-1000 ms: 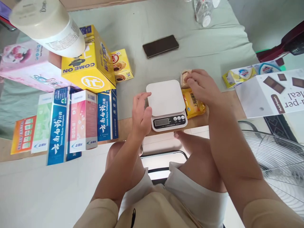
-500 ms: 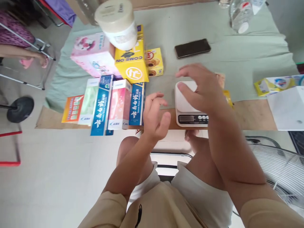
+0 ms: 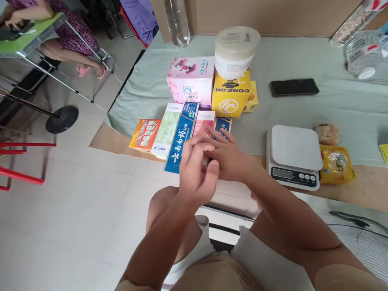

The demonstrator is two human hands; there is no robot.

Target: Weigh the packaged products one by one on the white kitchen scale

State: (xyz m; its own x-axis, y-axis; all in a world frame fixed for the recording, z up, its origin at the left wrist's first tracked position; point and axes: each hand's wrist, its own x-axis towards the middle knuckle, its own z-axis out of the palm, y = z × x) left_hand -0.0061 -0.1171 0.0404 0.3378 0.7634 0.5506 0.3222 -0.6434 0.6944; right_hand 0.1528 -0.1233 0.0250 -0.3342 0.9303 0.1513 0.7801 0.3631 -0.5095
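Note:
My right hand [image 3: 230, 157] reaches across to the left, its fingers stretched out over the near ends of a pink toothpaste box [image 3: 203, 122] and a dark blue one [image 3: 223, 122]. It holds nothing. Just in front of it, overlapping its knuckles, my left hand [image 3: 195, 176] hovers with loosely bent, parted fingers and is empty. Beside these boxes lie a long blue toothpaste box [image 3: 181, 139], a green one [image 3: 166, 129] and an orange one [image 3: 144, 134]. A white kitchen scale [image 3: 295, 153] with a bare platform stands to the right of my hands.
Behind the row: a pink carton [image 3: 189, 79], a yellow box [image 3: 232, 97] with a white jar [image 3: 236, 52] on it. A phone [image 3: 294, 87], yellow packet [image 3: 336, 163], wrapped snack [image 3: 326, 133] and water bottle [image 3: 363, 56] lie right. Another person [image 3: 66, 36] sits far left.
The view has swung left. My right hand left the snacks beside the scale and crossed over it to the toothpaste boxes. My left hand moved away from the scale's left edge.

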